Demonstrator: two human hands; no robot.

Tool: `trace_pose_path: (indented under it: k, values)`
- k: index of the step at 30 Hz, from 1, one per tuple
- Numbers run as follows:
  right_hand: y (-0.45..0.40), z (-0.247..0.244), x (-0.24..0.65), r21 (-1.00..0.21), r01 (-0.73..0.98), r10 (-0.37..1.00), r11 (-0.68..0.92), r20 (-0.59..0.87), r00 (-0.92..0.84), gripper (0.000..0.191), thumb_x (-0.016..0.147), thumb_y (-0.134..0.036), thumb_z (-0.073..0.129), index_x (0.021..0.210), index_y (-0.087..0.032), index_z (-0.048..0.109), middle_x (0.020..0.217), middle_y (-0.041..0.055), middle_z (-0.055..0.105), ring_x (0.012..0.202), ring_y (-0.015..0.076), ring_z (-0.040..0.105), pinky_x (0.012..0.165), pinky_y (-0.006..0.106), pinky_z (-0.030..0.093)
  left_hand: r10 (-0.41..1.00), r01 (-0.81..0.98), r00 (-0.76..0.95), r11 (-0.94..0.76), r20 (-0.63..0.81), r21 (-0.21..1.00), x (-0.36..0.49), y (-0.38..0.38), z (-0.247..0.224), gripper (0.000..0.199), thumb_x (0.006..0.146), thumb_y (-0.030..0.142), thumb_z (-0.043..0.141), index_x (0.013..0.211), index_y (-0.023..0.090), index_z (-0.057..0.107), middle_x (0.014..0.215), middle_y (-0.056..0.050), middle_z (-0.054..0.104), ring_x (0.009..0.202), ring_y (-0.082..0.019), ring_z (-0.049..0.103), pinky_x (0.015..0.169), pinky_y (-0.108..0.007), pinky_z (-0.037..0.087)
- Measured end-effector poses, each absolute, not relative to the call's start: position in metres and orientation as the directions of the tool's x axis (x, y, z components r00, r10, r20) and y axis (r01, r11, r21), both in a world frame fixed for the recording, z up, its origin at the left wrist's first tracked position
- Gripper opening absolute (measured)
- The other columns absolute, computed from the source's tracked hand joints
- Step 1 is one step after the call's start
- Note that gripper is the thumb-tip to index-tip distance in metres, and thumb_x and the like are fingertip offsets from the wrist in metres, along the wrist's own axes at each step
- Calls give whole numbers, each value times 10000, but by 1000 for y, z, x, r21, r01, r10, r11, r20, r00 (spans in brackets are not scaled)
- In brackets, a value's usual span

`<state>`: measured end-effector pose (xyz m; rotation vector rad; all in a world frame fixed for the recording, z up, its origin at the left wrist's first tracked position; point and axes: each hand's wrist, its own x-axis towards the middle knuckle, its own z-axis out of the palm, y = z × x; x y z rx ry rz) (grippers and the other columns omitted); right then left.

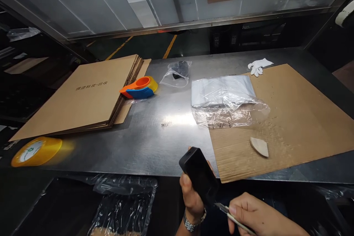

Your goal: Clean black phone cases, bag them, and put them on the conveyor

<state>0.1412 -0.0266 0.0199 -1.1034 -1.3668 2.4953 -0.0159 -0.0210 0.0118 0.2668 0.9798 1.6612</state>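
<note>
My left hand, with a metal watch on its wrist, is wrapped round a black rectangular block-shaped part, held tilted just off the table's front edge. In my right hand is a slim utility knife, gripped between thumb and fingers. Its blade tip points at the lower end of the black part, close to it; whether it touches I cannot tell. On the cardboard sheet beyond my right hand lies a small pale wedge-shaped piece.
Flat cardboard pieces are stacked at left, beside an orange-and-blue tape dispenser. A yellow tape roll lies near the front edge. Clear plastic bags, a bagged black item and a white glove rest on the metal table.
</note>
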Motion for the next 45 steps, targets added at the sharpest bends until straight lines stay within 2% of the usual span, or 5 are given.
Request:
trace_pose_path:
  k: [5,11,20,34,45]
  values:
    - [-25,19,139,-814,12,593,-580,-433,-679,438,798,-596,492,803,-158,518,467,-78,412,364,39,320,361,143,244,930,-771,-170,82,-327,632,-17,-10,18,543,827,569,369,699,115,639,609,-63,578,534,-152,520,490,-248,433]
    - [-22,19,124,-967,247,892,64,-56,-449,148,852,-288,506,831,-174,599,569,-42,503,509,89,463,504,200,391,911,-816,-91,164,-403,555,-12,-11,18,573,841,568,355,674,99,640,597,-66,586,528,-149,536,476,-234,434]
    - [-29,-3,107,-507,428,655,748,665,-358,136,838,-71,447,910,-83,563,535,26,544,455,134,466,442,262,342,817,-867,-158,154,-554,475,-7,-6,17,543,807,562,418,634,94,631,559,-67,584,476,-149,533,444,-235,435]
    - [-19,15,123,-901,341,925,267,141,-352,117,889,-213,463,865,-185,574,640,-25,578,554,101,541,534,192,409,835,-836,-99,226,-541,501,-12,-8,16,559,820,575,389,616,102,604,546,-61,573,457,-136,515,437,-228,411]
    - [2,32,125,-787,432,704,440,4,-710,256,885,-325,515,670,-188,535,582,-22,538,515,103,473,491,236,286,701,-833,-10,389,-713,394,2,-19,-1,381,793,473,551,636,131,608,573,-4,552,544,-118,502,592,-237,431]
